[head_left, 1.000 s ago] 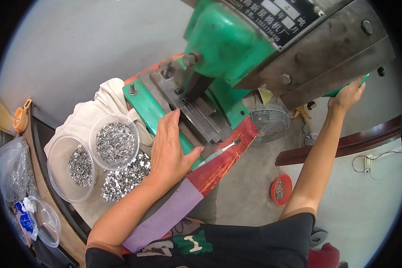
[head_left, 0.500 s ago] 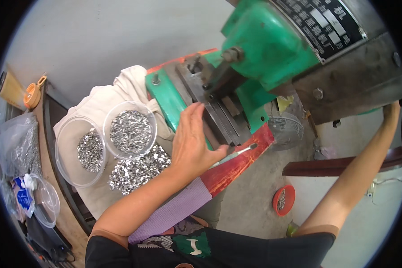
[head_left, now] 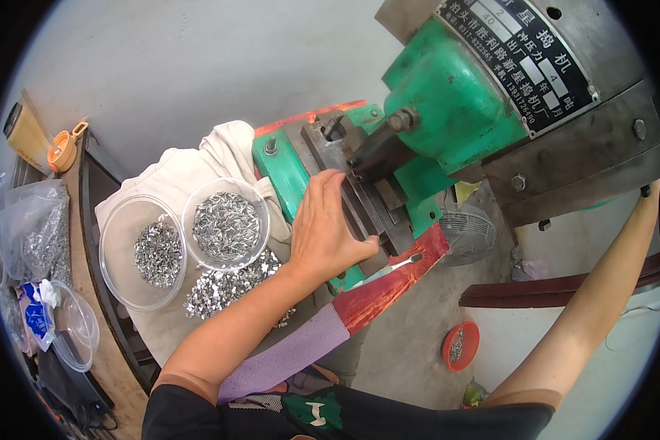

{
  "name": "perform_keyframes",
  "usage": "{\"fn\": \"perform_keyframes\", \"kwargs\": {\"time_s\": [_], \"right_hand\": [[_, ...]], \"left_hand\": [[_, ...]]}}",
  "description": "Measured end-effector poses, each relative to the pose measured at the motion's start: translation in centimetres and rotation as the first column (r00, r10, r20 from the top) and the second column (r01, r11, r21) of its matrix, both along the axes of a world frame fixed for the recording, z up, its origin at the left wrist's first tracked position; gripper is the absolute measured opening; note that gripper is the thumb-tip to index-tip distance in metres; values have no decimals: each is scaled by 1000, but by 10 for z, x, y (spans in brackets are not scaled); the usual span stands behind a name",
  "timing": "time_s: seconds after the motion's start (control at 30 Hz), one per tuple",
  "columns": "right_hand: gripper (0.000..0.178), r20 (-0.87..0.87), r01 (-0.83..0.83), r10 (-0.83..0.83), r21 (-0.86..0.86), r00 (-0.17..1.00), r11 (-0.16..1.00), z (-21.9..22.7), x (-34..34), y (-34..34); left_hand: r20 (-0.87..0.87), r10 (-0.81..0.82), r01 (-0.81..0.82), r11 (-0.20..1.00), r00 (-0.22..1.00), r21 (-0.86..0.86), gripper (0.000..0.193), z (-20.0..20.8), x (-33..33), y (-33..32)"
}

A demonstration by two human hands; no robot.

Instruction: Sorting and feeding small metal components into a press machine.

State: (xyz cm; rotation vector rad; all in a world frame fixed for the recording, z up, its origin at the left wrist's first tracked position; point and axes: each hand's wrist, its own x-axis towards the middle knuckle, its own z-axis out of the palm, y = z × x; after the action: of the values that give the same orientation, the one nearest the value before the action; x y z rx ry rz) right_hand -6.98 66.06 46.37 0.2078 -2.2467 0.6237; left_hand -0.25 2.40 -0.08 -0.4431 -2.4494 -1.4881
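Observation:
My left hand [head_left: 323,235] rests at the near edge of the dark metal die [head_left: 361,202] on a green hand press [head_left: 447,95]. Its fingers stretch up along the die and its thumb points right, well apart from them; no part shows between them. Above the die, the black punch arm [head_left: 380,152] slants down from the green press head. My right forearm [head_left: 601,286] reaches up to the far right, and its hand is hidden past the press's grey side. A toothbrush-like white brush [head_left: 389,271] lies on the red board beside my left thumb.
Left of the press, two clear tubs [head_left: 143,301] hold small metal pieces, with a loose heap of shiny bits [head_left: 227,290] beside them on cloth. A bag of pieces [head_left: 48,235] sits farther left. A red bowl [head_left: 460,346] is on the floor, below a wire basket [head_left: 466,235].
The view has shifted slightly, so the press and tubs sit a little differently in it. The punch arm looks lower against the die. My left hand stays at the die; my right hand has left the picture.

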Motion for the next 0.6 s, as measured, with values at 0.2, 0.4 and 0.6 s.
{"fn": "perform_keyframes", "kwargs": {"time_s": [0.2,0.4,0.6], "right_hand": [[65,90,-65,53,132,995,989,-27,22,-214],[67,136,-19,-6,185,991,983,-52,26,-294],[66,49,66,-73,131,996,989,-63,27,-293]], "left_hand": [[-13,22,-21,997,1000,68,90,-7,-6,-22],[-1,36,-36,998,999,60,90,-8,-13,-18],[35,3,-6,997,999,83,90,-8,-17,-19]]}}
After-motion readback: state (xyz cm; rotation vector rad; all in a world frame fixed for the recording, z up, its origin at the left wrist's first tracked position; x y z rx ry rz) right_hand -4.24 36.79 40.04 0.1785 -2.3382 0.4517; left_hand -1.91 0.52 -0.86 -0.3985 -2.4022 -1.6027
